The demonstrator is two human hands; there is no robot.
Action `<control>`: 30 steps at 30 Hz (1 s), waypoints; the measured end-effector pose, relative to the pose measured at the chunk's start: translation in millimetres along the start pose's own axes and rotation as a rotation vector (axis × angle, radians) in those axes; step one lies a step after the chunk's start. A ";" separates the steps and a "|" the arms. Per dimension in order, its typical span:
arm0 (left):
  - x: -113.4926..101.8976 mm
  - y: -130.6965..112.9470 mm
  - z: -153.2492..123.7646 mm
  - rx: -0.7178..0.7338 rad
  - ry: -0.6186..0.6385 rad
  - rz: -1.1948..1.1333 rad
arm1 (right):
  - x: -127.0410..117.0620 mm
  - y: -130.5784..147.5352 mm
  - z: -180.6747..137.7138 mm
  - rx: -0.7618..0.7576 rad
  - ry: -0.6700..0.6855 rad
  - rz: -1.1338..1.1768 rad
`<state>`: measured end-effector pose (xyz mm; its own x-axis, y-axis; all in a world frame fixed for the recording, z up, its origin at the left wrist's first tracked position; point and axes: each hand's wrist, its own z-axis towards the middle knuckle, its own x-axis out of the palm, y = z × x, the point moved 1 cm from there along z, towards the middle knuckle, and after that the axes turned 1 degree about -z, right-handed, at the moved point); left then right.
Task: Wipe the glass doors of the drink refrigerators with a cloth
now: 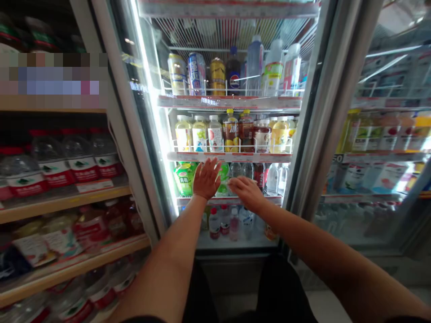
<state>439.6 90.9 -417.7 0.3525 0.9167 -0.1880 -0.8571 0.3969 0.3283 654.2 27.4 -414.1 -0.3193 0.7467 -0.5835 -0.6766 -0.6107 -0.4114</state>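
Observation:
My left hand (206,179) is raised in front of the lit drinks fridge, its fingers spread and nothing in it. To its right, my right hand (247,192) has its fingers stretched toward the left, with no object visible in it. Both hands appear before the lower shelf (249,200), partly covering its bottles. Beside my left hand are a green-labelled pack (184,178) and a bottle with a green label (222,179). Whether either hand touches anything cannot be made out. Above them, a shelf edge (235,157) carries juice bottles (199,133) and yellow-capped tea bottles (230,130).
Cans (197,72) and taller bottles (255,63) line the upper shelf. Small red-capped bottles (214,223) stand at the fridge bottom. Open racking on the left holds water bottles (79,154). Metal door frames (332,112) and another fridge's drinks (387,130) are on the right.

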 end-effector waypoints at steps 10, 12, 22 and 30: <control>-1.3 -0.3 0.2 -0.017 0.041 -0.033 | -17.9 -17.4 41.6 0.100 -0.109 -0.024; -1.5 -0.5 0.0 -0.027 0.052 -0.049 | -23.4 -21.0 50.1 0.072 -0.083 -0.028; -1.3 0.6 0.4 -0.020 0.037 -0.027 | -46.3 -28.7 84.4 0.089 -0.090 0.010; -15.5 -15.9 11.0 -0.097 -0.111 -0.120 | -29.4 -24.9 85.2 0.165 -0.175 0.079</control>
<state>451.9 70.9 -409.8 0.4895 0.8644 -0.1152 -0.8365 0.5028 0.2181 623.9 43.1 -327.1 -0.4762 0.7413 -0.4731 -0.7395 -0.6287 -0.2408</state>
